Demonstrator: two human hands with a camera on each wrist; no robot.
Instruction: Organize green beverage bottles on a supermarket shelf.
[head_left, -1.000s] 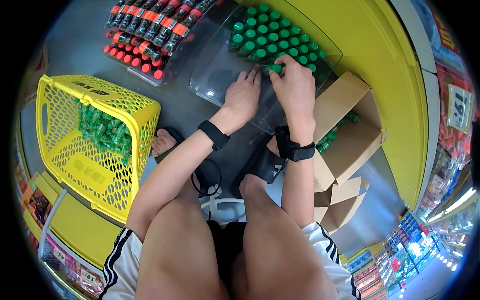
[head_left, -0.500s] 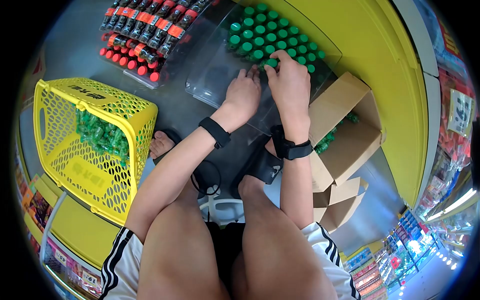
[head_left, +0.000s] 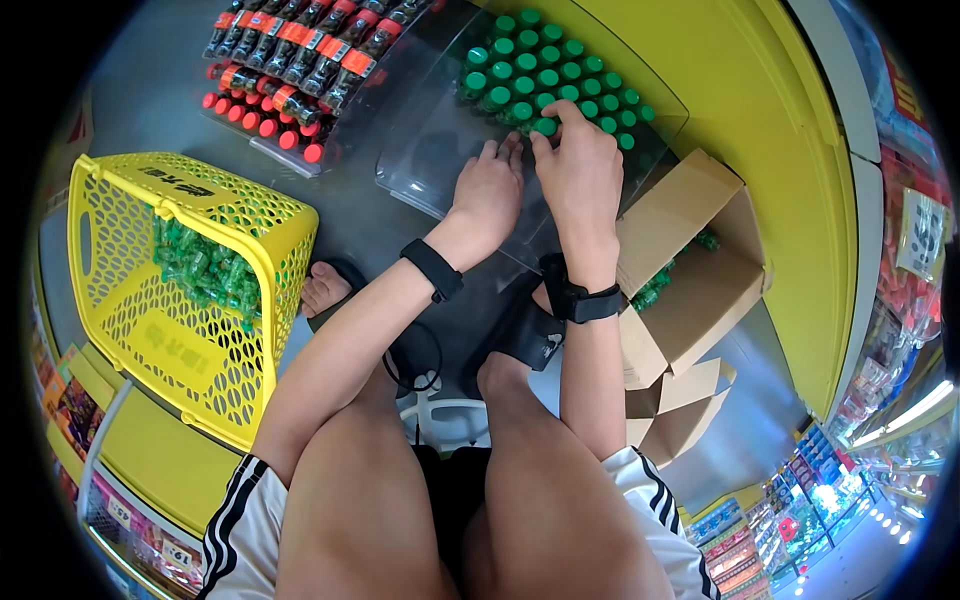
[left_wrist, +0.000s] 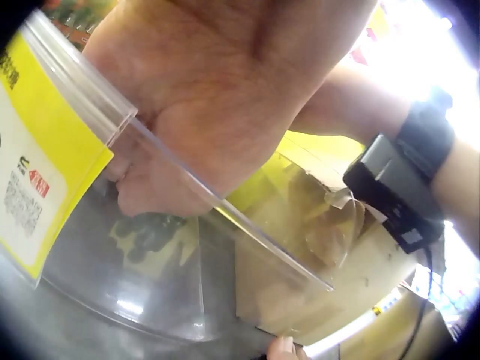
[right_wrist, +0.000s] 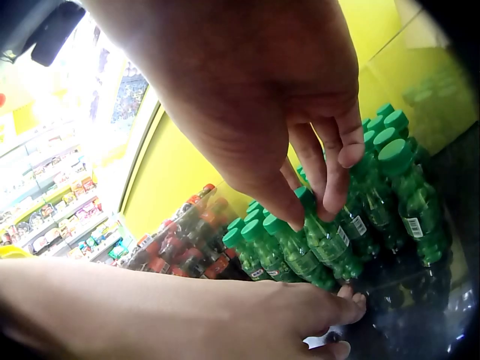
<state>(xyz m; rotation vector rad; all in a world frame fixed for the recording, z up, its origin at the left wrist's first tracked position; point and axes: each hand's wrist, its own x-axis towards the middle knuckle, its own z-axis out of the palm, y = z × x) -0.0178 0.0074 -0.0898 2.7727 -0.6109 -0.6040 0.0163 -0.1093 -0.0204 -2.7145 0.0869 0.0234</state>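
Note:
The right hand (head_left: 582, 170) pinches the green cap of a small green plastic bottle (right_wrist: 328, 246) between thumb and fingertips. This bottle stands upright at the near edge of a block of similar green-capped bottles (head_left: 525, 62). They stand in rows inside a see-through plastic bin (head_left: 425, 165). Fingers extended, the left hand (head_left: 487, 195) reaches over the bin's near wall. In the right wrist view, its fingertips (right_wrist: 352, 298) are close to the bottle's base. The left wrist view shows the left palm behind the bin's edge, with its fingers mostly hidden.
On the left, a yellow basket (head_left: 190, 180) lies tipped with many green bottles inside. An open cardboard box (head_left: 715, 300) with more green bottles stands right of the right forearm. Dark bottles with red caps (head_left: 300, 60) are stacked at the back left. A yellow wall (head_left: 760, 110) curves along the right.
The right hand has moved slightly left with its fingers at the bottle's cap, which now sits closer against the other bottles. The left hand has barely moved.

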